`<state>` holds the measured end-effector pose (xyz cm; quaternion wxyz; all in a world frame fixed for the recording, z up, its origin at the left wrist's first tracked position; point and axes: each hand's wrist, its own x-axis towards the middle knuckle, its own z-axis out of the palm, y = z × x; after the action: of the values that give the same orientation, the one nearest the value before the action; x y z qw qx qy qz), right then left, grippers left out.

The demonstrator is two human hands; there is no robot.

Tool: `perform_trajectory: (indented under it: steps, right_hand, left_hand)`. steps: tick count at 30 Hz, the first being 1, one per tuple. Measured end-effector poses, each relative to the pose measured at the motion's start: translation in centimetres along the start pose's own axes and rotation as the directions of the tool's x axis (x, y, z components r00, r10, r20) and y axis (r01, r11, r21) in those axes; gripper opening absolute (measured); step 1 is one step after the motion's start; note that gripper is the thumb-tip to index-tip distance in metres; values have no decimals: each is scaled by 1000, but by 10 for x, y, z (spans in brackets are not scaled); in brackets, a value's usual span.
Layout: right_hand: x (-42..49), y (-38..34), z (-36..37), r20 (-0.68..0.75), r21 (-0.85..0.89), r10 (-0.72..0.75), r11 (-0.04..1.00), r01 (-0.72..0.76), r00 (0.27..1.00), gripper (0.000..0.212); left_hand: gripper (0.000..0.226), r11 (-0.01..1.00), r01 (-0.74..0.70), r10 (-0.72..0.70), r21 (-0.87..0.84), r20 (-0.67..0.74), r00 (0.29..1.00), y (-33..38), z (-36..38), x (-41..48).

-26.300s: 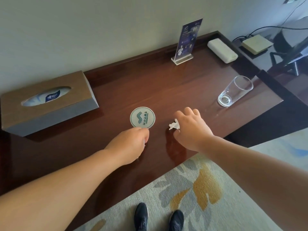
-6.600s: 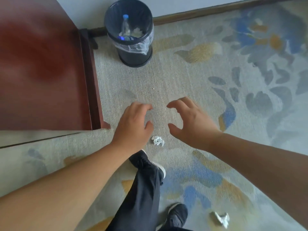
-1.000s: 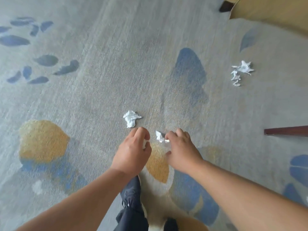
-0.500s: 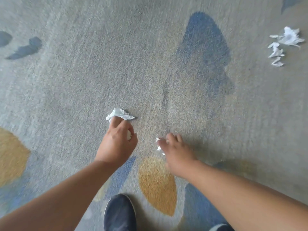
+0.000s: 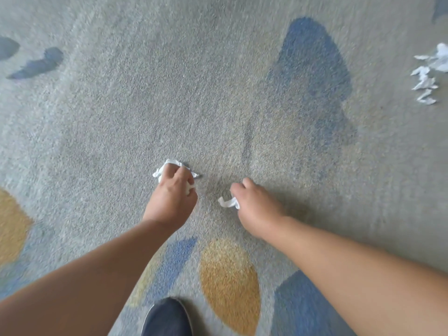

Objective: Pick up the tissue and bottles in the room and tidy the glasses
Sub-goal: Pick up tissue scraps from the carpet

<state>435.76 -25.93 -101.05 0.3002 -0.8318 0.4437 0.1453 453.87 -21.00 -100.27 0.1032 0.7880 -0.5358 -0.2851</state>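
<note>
A person's left hand (image 5: 172,200) curls round a crumpled tissue (image 5: 172,163) on the floor, its fingers now closed over the wad they were only reaching half a second earlier. The right hand (image 5: 258,206), just beside it at 3 o'clock, pinches a small tissue scrap (image 5: 226,203), which now hangs clear below the thumb. More torn tissue pieces (image 5: 425,80) lie well apart at 2 o'clock. A dark shoe (image 5: 167,316) stands at 6 o'clock on the grey carpet (image 5: 169,93), patterned in blue and yellow.
</note>
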Motion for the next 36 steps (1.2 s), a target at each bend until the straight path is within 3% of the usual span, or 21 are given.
perform_trajectory:
  steps: [3, 7, 13, 22, 27, 31, 36]
  right_hand:
    - [13, -4, -16, -51, 8, 21, 1000, -21, 998, 19]
    - [21, -5, -25, -84, 49, 37, 998, -33, 996, 18]
    - [22, 4, -40, -92, 41, 14, 999, -10, 996, 19]
    - [-55, -3, -146, -225, 156, 141, 982, -107, 964, 12]
    - [-133, -29, -250, -326, 194, 210, 969, -152, 922, 24]
    - [-191, -41, -340, -411, 241, 300, 946, -215, 861, 29]
    - [-234, -30, -418, -510, 339, 472, 879, -337, 719, 36]
  left_hand:
    - [29, 999, 14, -13, 32, -4, 1000, -9, 4, 6]
    - [46, 980, 136, -146, 146, 56, 988, -22, 14, 12]
    - [15, 975, 193, -205, 108, 113, 972, -16, 14, 24]
    - [5, 999, 18, -13, -37, 133, 991, 117, -80, 7]
    - [24, 991, -103, 113, -81, 134, 985, 211, -180, -24]
    - [23, 977, -197, 207, -82, 137, 969, 282, -260, -43]
    - [7, 950, -287, 300, -122, 102, 949, 369, -335, -46]
